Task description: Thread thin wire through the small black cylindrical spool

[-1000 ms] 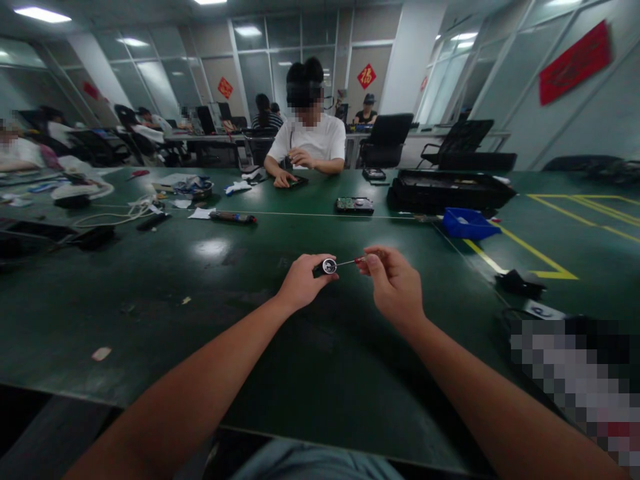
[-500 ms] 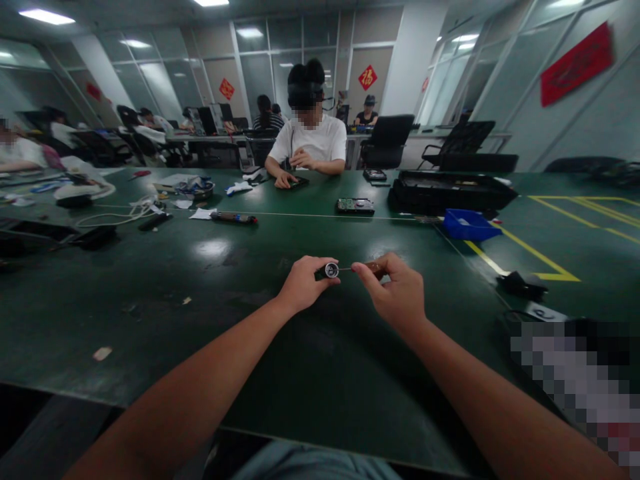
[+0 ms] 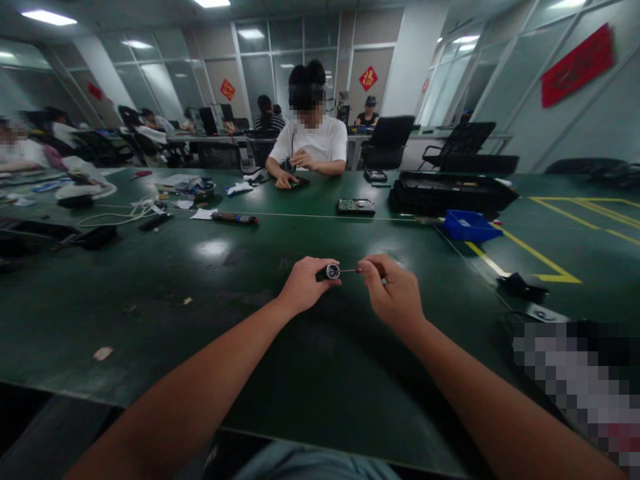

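Between the thumb and fingers of my left hand (image 3: 305, 287) is a small dark cylindrical part (image 3: 332, 271), its round silvery end turned towards me. My right hand (image 3: 397, 290) is closed around the handle of a screwdriver (image 3: 350, 270). The thin metal shaft runs left from the fingers and its end meets the right side of the cylindrical part. Only a bit of red shows at the handle's front; the fingers cover the rest. Both hands are just above the green table (image 3: 320, 387).
Across the table a person in a white shirt (image 3: 313, 143) handles a dark flat object. A hard drive (image 3: 355, 207), a blue bin (image 3: 470, 227) and a long black tray (image 3: 450, 192) lie further back. A pen-shaped tool (image 3: 234, 218) lies to the left.
My right fingers have shifted and curled further around the screwdriver's handle, which shows less now. My left hand stays in place with the cylindrical part.
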{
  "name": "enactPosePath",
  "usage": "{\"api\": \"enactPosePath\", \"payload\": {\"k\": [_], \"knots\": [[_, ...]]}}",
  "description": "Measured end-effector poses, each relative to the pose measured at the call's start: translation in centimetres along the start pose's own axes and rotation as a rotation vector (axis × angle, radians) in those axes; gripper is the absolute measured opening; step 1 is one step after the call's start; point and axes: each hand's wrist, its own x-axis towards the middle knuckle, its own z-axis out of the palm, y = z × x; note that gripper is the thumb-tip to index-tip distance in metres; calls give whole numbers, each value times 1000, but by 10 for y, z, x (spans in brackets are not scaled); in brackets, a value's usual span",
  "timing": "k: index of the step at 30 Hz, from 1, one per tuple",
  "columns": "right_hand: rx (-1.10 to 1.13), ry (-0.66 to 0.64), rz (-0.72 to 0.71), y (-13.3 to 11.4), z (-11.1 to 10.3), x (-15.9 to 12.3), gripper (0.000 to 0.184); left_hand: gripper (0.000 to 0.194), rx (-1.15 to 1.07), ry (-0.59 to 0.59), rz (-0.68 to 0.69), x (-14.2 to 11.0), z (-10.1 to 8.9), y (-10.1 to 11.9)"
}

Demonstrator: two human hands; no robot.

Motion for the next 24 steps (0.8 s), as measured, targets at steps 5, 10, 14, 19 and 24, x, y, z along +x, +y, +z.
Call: {"api": "enactPosePath", "payload": {"k": [5,10,14,19,24], "knots": [[247,71,124,4,5,0,25,38,8,2,-1,0,0,2],[547,145,306,17,14,5,25,38,0,1,11,0,-1,2],[756,177,479,30,18,10,26,38,-35,-14,60,0,-2,1],[753,204,491,33,17,12,27,40,-17,-12,48,1,-1,1],[552,212,318,24,15,7,26,40,1,9,36,1,-1,2]]}}
